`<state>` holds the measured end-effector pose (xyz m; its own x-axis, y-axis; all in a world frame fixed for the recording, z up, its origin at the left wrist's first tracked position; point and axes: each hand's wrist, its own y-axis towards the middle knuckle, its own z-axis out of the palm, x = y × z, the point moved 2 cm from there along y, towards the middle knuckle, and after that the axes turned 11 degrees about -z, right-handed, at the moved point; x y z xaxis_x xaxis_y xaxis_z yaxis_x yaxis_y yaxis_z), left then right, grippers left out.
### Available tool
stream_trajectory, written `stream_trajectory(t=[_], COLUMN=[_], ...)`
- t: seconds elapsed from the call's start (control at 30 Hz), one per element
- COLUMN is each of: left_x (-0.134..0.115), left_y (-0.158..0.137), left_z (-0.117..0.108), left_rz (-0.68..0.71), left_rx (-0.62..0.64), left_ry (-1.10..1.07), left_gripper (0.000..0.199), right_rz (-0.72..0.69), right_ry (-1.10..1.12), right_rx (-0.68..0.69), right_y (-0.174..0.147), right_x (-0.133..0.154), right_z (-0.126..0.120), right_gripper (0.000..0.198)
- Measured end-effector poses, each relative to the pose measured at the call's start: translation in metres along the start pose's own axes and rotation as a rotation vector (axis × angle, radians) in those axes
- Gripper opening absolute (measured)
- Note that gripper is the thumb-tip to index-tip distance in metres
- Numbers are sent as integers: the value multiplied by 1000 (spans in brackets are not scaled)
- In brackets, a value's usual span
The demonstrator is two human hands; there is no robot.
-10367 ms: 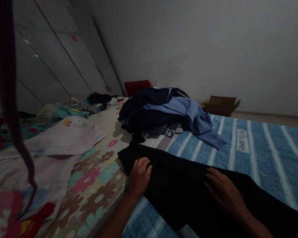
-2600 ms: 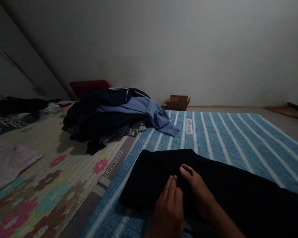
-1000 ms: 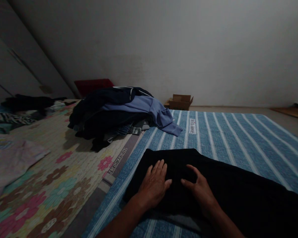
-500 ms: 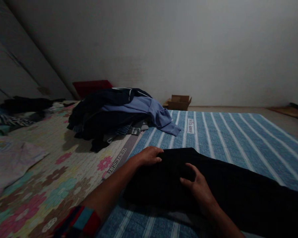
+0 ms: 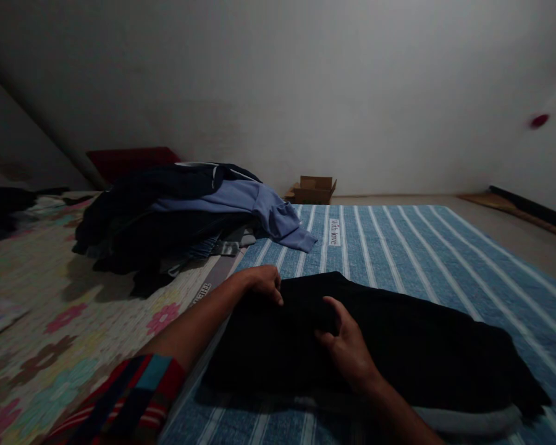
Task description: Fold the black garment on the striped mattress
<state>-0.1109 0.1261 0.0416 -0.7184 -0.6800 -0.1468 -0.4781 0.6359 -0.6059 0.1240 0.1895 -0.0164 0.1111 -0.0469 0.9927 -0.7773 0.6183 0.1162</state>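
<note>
The black garment (image 5: 398,346) lies flat on the blue striped mat (image 5: 421,247), spread across the mat's near half, with its left end close to the mat's left edge. A pale grey strip of fabric shows beneath its near right edge.

The left hand (image 5: 262,281) rests at the far left corner of the garment. Its fingers curl downward over the fabric edge; whether they pinch the cloth cannot be determined in the dim light. The left forearm extends from the near left, and a sleeve (image 5: 125,402) with red, teal and dark stripes covers the upper arm.

The right hand (image 5: 345,343) rests on top of the garment, near its middle and just beside the left hand. The fingers are partly bent and the thumb points up; the hand is open and presses on the fabric without enclosing it.

A pile of clothes (image 5: 167,216), dark items with a light blue top (image 5: 254,207) draped over them, straddles the far left corner of the striped mat and the adjoining floral mat (image 5: 50,321). A white label (image 5: 334,232) with lettering sits on the striped mat near its far edge. A cardboard box (image 5: 312,188) stands on the floor beyond the far edge, against the wall. A red object (image 5: 125,161) lies behind the pile.
</note>
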Motion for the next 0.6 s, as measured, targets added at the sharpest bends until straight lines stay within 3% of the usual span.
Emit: stream_trajectory(t=[0.27,0.6], left_x=[14,14], left_y=[4,7], left_z=[-8,-9], left_rz=[30,33], left_rx=[107,68], left_ry=[-106,-152], left_gripper=[38,45], right_rz=[92,185], right_ry=[74,201], right_rx=[-34,-56], right_y=[1,-2], right_x=[0,10], right_z=[-3,-19], right_gripper=[62,65])
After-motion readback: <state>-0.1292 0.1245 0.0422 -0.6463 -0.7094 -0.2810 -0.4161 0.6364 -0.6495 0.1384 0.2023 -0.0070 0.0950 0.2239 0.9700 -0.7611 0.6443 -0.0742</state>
